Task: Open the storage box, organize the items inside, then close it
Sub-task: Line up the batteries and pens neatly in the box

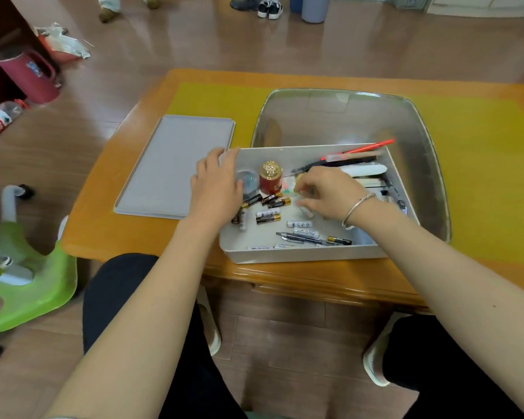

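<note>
**Sorting small, slippery things in an open box**

Nearest the camera, both forearms reach over the table's near edge into the storage box [303,255], which sits open at that edge, its lid [173,167] flat beside it to the left. The left hand [217,184] rests fingers-down on the box's far-left corner, gripping nothing visible. The right hand [324,192] curls over the middle; whether it pinches something cannot be told. Loose batteries [268,219] look light, hard and prone to roll: best pinched mid-barrel. Pens [357,158] suit gathering lengthwise.
</note>
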